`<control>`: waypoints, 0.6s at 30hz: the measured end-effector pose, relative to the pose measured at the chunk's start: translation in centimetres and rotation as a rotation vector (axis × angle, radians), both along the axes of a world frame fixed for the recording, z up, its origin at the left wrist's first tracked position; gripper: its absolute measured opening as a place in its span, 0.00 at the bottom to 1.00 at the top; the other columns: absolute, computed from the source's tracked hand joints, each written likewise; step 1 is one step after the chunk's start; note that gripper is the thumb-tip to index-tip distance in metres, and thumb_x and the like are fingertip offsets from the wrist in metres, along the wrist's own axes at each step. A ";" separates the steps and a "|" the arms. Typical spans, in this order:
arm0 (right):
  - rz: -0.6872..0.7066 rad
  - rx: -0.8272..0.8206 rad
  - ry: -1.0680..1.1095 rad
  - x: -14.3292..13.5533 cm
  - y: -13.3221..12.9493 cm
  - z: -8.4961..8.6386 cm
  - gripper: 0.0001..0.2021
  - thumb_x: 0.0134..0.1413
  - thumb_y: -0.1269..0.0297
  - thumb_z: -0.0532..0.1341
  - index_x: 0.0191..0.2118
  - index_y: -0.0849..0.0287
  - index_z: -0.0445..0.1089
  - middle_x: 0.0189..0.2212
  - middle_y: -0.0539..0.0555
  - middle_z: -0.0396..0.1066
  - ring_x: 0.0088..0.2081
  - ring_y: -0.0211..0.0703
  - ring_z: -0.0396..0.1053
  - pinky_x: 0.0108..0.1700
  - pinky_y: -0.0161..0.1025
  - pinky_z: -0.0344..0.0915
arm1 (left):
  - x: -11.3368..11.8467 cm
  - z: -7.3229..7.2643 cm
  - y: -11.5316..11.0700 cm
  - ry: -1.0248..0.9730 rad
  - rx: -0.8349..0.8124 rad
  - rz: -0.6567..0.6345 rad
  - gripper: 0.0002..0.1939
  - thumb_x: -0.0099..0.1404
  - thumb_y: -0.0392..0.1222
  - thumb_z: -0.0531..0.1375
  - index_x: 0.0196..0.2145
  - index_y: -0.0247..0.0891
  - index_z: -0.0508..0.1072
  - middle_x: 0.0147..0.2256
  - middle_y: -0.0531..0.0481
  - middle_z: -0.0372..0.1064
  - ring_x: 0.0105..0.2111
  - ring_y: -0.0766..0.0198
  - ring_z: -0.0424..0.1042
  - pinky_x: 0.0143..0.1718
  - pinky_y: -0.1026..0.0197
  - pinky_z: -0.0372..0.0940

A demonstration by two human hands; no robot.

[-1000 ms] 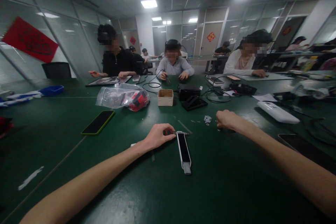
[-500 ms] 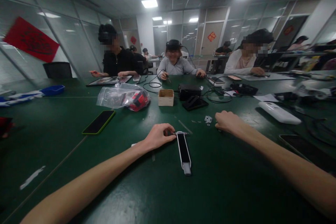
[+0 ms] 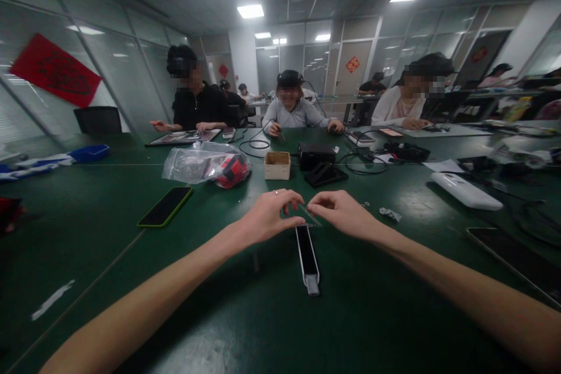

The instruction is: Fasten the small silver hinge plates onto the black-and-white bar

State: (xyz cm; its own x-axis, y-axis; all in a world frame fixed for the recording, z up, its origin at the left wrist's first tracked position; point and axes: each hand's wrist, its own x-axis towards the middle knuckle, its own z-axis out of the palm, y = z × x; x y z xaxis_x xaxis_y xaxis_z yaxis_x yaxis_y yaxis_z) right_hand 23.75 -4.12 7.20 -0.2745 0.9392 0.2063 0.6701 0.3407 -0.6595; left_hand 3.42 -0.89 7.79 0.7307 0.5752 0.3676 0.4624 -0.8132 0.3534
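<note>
A slim white device with a long black face (image 3: 307, 250) and a grey end piece (image 3: 312, 284) lies on the green table, its far end beside my hands. My left hand (image 3: 275, 214) is at that far end, thumb and fingers apart and curved, with nothing visible between them. Just right of it, my right hand (image 3: 342, 213) has its thumb and fingertips closed in a pinch; whatever they hold is too small to name. Beyond my right hand lie small silvery metal pieces (image 3: 390, 214) and tiny rings (image 3: 365, 204). A clear strip (image 3: 314, 219) is partly visible between the hands.
Farther off stand a small open box (image 3: 277, 169), a plastic bag with red contents (image 3: 210, 165) and a black case (image 3: 316, 155). A green-edged phone (image 3: 165, 207) lies left; a white power bank-like object (image 3: 466, 191) and dark phone (image 3: 517, 257) lie right. People sit across the table.
My right hand has come left from the metal pieces to the device's far end. The pieces now lie farther right. My left hand has lifted slightly and its fingers have spread.
</note>
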 end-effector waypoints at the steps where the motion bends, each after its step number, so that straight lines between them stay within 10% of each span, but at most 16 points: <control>1: 0.020 -0.013 0.034 -0.4 -0.1 -0.3 0.13 0.54 0.60 0.55 0.34 0.60 0.74 0.29 0.51 0.74 0.30 0.39 0.68 0.30 0.34 0.60 | 0.3 -0.2 -0.3 0.009 0.035 -0.018 0.13 0.58 0.42 0.64 0.41 0.38 0.69 0.33 0.52 0.68 0.32 0.64 0.68 0.31 0.64 0.62; 18: 0.121 -0.064 0.161 -0.6 0.2 -2.1 0.11 0.56 0.61 0.57 0.36 0.61 0.74 0.32 0.52 0.74 0.34 0.40 0.70 0.37 0.36 0.64 | 0.7 -1.2 -1.0 0.143 0.258 0.054 0.05 0.64 0.38 0.59 0.38 0.35 0.72 0.34 0.49 0.71 0.31 0.63 0.71 0.32 0.64 0.64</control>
